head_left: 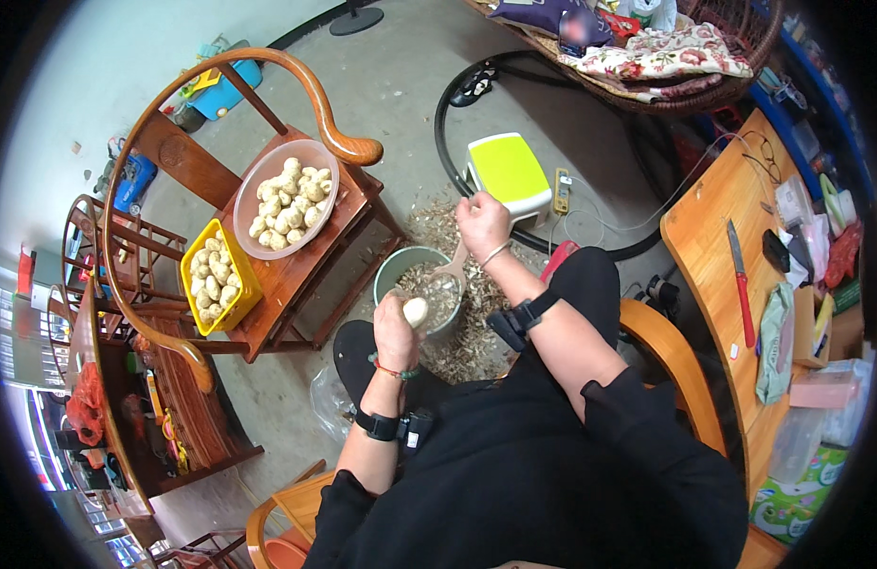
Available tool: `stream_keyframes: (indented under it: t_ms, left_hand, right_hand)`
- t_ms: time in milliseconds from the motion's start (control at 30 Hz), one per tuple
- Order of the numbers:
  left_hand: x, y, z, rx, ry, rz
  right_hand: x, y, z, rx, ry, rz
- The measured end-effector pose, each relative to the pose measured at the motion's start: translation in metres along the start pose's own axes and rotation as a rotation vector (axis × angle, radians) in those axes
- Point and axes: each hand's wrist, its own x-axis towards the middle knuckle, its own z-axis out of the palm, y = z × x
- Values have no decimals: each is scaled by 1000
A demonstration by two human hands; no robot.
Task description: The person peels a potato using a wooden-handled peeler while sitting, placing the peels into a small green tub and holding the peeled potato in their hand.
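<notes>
"Looking down through the head view, where is the pale peeled tuber (416, 312)?"

"In the left hand (394, 335), whose fingers curl closely around it. A rounded end shows toward the far right; the rest is covered, so I can't tell its long axis."

"And the right hand (484, 228)?"

"Farther away and to the right, closed in a fist on the handle of a broad-headed brown hand tool (448, 273). The tool slants from that fist toward near left, so its head lies between the hands, nearer the tuber than the fist is, with a gap showing. Both sit above or beside the pale green bucket (392, 269)."

"Count everything."

"One tuber in hand, one tool, one bucket. On the wooden chair (285, 290) at left, two containers: one pink bowl (248, 204), one yellow basket (252, 290). Both hold heaped tubers, overlapping too much for a sure count. At far right of the bucket, one green-topped stool (507, 167); on the right-hand table (701, 228), one red-handled knife (741, 282)."
</notes>
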Motion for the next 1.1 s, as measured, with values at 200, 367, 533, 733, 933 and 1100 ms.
stream_keyframes:
  t_ms: [200,367,533,733,933,1100]
  left_hand:
    - [2,6,0,-115,-22,-81]
    - [6,-8,0,32,-20,66]
    - [-7,9,8,-90,-41,-78]
    - [-4,10,-1,-346,-156,-262]
    - [-2,11,3,-326,-211,-360]
    - [-3,12,9,-313,-193,-391]
  right_hand:
    - [4,-1,3,128,-93,130]
    - [-8,-35,-1,152,-236,125]
    - [8,9,5,-88,17,-101]
    - [6,1,-2,81,-104,133]
    - [-7,-25,-2,191,-115,91]
    - [-12,-30,4,107,-97,38]
